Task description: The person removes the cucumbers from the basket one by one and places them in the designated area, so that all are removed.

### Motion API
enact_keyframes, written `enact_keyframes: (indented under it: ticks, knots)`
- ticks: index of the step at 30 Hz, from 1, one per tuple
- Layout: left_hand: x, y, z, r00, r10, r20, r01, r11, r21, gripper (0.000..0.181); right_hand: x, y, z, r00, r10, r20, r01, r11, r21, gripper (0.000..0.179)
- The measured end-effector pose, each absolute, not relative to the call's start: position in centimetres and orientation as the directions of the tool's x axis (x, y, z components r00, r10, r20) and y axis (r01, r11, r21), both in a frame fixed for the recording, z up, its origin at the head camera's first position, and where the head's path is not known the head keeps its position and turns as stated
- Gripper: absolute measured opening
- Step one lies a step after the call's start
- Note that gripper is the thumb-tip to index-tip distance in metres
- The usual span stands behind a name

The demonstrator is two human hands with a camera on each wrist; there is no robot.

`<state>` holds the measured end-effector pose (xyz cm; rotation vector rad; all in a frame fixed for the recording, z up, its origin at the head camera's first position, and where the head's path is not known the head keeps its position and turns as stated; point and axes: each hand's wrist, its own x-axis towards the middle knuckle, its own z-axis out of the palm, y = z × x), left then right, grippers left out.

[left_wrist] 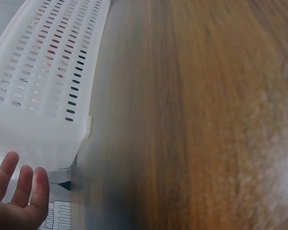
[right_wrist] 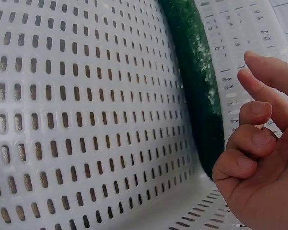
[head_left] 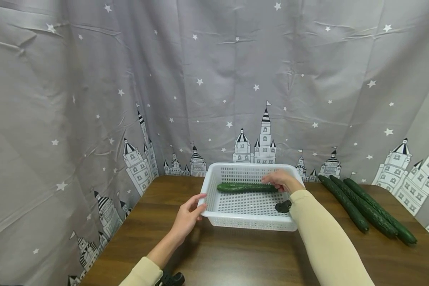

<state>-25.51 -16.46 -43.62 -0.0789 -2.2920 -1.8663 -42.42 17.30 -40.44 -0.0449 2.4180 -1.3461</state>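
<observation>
A white perforated plastic basket (head_left: pixel 252 222) is at the middle of the table, with one long green cucumber (head_left: pixel 239 188) lying crosswise inside it. My left hand (head_left: pixel 186 218) holds the basket's near left corner, thumb over the rim and fingers beneath. In the left wrist view its fingers (left_wrist: pixel 24 191) show against the basket's outer wall. My right hand (head_left: pixel 284 180) is inside the basket, by the cucumber's right end. The right wrist view has it beside the cucumber (right_wrist: pixel 199 86), some fingers loosely bent and nothing in its grasp.
Three more cucumbers (head_left: pixel 364 206) lie side by side on the wooden table (head_left: pixel 236 258) to the right of the basket. Behind the table hangs a grey curtain (head_left: pixel 214 79) printed with stars and castles.
</observation>
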Motion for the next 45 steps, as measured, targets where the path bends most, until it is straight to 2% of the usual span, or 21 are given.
enact_keyframes:
  ticks: [8, 13, 16, 25, 32, 37, 41, 45]
  knots:
    - [-24.5, -16.0, -42.5, -0.985, -0.060, 0.164, 0.148, 0.209, 0.967, 0.037, -42.5, 17.2, -40.8, -0.928, -0.173, -0.330, 0.174, 0.582, -0.794, 0.046]
    - [-25.1, -16.3, -43.5, -0.983, -0.064, 0.173, 0.157, 0.199, 0.967, 0.037, -42.2, 16.7, -40.8, -0.944, -0.095, -0.316, 0.206, 0.579, -0.789, 0.022]
    - [-25.3, -16.5, -43.9, -0.982, -0.061, 0.176, 0.162, 0.189, 0.968, 0.037, -42.4, 16.6, -40.9, -0.950, -0.059, -0.306, 0.214, 0.588, -0.780, 0.015]
    - [-25.4, -16.5, -43.9, -0.982, -0.049, 0.184, 0.173, 0.177, 0.969, 0.036, -43.5, 16.5, -41.6, -0.959, -0.036, -0.280, 0.187, 0.666, -0.723, 0.018]
    - [-25.4, -16.6, -44.2, -0.983, -0.047, 0.180, 0.169, 0.175, 0.970, 0.036, -43.2, 16.5, -41.6, -0.949, -0.089, -0.304, 0.172, 0.663, -0.728, 0.032]
    - [-25.3, -16.6, -44.2, -0.982, -0.042, 0.182, 0.173, 0.170, 0.970, 0.036, -43.3, 16.5, -41.7, -0.955, -0.081, -0.285, 0.133, 0.741, -0.659, 0.030]
    - [-25.4, -16.5, -44.3, -0.982, -0.044, 0.185, 0.174, 0.180, 0.968, 0.037, -43.4, 16.5, -41.7, -0.956, -0.099, -0.275, 0.088, 0.799, -0.595, 0.019]
    - [-25.6, -16.5, -44.4, -0.981, -0.047, 0.189, 0.177, 0.189, 0.966, 0.037, -43.1, 16.4, -41.4, -0.951, -0.120, -0.287, 0.070, 0.816, -0.574, 0.030]
